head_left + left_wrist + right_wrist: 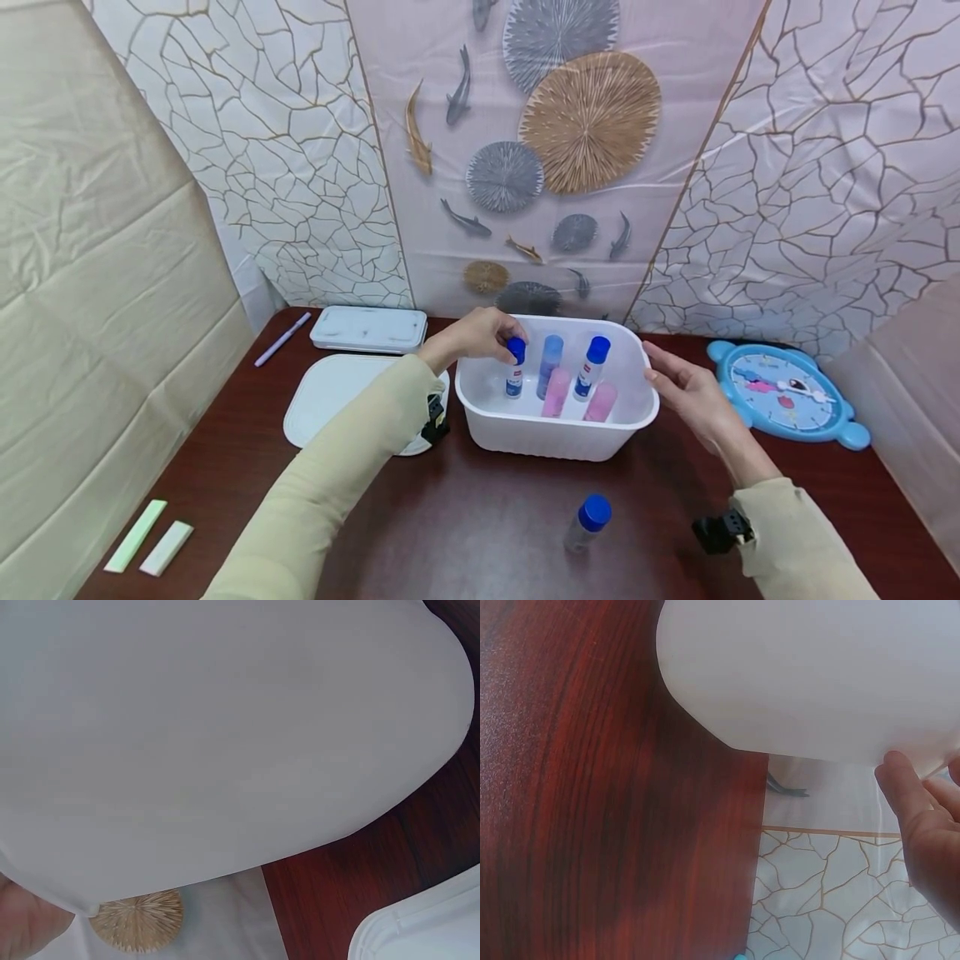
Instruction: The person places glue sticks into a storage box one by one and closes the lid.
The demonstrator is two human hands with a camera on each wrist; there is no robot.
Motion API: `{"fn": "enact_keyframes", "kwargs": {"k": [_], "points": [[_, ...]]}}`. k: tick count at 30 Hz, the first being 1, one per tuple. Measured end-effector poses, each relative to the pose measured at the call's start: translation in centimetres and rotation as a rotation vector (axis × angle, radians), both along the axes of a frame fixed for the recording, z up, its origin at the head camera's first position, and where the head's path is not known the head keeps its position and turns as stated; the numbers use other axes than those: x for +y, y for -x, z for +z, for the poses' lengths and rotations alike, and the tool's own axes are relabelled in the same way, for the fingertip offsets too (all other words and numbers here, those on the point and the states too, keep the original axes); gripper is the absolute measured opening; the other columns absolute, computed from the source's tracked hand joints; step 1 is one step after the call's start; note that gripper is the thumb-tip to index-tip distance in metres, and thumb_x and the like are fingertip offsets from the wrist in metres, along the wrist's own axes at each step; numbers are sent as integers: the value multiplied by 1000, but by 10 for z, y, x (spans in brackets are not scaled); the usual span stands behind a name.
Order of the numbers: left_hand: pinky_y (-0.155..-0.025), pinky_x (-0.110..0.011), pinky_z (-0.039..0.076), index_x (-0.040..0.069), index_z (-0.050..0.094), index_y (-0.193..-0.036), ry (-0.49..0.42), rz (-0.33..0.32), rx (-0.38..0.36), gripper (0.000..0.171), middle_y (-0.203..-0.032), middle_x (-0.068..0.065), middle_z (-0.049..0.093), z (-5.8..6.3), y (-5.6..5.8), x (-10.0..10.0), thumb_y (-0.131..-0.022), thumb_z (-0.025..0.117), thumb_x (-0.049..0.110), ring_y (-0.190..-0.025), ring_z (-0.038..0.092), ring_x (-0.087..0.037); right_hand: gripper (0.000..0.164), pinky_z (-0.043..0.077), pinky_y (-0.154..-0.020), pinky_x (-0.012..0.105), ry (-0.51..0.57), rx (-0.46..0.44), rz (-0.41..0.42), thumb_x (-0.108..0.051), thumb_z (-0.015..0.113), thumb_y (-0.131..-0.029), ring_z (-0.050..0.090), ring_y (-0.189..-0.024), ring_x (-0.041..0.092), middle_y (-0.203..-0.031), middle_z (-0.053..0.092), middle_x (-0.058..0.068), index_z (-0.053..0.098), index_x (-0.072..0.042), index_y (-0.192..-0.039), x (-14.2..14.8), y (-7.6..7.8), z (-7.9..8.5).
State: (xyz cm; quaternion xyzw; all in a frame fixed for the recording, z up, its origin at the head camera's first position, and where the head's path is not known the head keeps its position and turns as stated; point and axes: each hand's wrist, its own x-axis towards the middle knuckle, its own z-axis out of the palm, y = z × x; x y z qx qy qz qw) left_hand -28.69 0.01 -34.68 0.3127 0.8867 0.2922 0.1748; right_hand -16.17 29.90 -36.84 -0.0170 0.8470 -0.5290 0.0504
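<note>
Pinching the glue stick (513,382) by its cap (515,347) just below frame centre, the left hand (483,333) should ideally hold it upright while the right hand (693,396), fingers loosely extended, steadies the tub (543,437).

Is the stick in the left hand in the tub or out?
In: the stick reaches down inside the tub, the left hand pinching its top. I can't tell whether it touches bottom.
</note>
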Motion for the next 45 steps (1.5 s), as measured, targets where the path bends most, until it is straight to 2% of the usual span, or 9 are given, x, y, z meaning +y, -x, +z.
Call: {"fn": "enact_keyframes", "kwargs": {"k": [10,17,21,24,26,29,34,38,45], "points": [[-85,-22,52,8,65,-119,-31,38,-27,39,-114,-8,67,-2,-6,-6,-80,73,5,-103,64,-18,61,46,-90,33,6,4,10,-29,47,-99,40,-128,41,-150,28,23,20,-7,-149,1,-1,-6],[-86,-22,52,-1,58,-124,-260,59,-40,43,-121,-17,62,10,-24,-24,-83,70,4,-110,62,-25,61,44,-90,36,-9,6,9,-29,46,-99,39,-129,42,-150,27,23,20,-8,-149,3,0,-2],[-88,-27,52,-6,56,-125,-480,-49,-205,42,-122,-22,60,21,-50,-26,-84,66,-2,-113,58,-33,61,45,-90,34,-12,14,8,-30,47,-99,38,-130,42,-150,27,23,20,-8,-149,4,1,3],[-91,-33,51,-9,52,-125,-575,-220,-352,42,-124,-27,57,23,-74,-16,-84,63,-7,-114,58,-34,61,45,-89,32,-7,23,8,-29,47,-99,38,-130,42,-150,27,23,20,-7,-149,5,3,5],[-92,-34,51,-11,52,-125,-577,-324,-436,43,-124,-28,56,20,-91,-6,-84,63,-9,-114,58,-34,61,45,-89,31,-5,23,8,-30,47,-99,38,-129,42,-150,28,23,20,-7,-149,6,2,5],[-93,-33,50,-13,51,-124,-571,-439,-563,44,-125,-31,54,7,-112,9,-82,63,-12,-112,61,-22,61,45,-89,30,-12,29,7,-30,47,-99,41,-128,38,-150,29,23,22,-7,-149,6,2,3],[-99,-31,45,-14,48,-127,-557,-483,-749,46,-130,-31,49,-17,-129,25,-83,59,-16,-116,57,-15,59,46,-89,33,-11,43,18,-29,47,-99,43,-127,39,-149,30,23,23,-7,-149,3,2,0],[-100,-29,44,-14,48,-127,-549,-483,-802,45,-130,-31,49,-28,-135,32,-83,58,-17,-114,58,-13,59,44,-90,34,-5,42,18,-28,47,-99,41,-128,42,-149,29,23,22,-7,-149,2,1,-1],[-96,-25,46,-12,52,-124,-517,-473,-786,43,-126,-31,53,-40,-140,39,-82,60,-16,-102,62,-5,59,44,-90,34,-7,37,5,-29,47,-99,41,-128,41,-149,30,22,23,-8,-149,2,1,-3]]}}
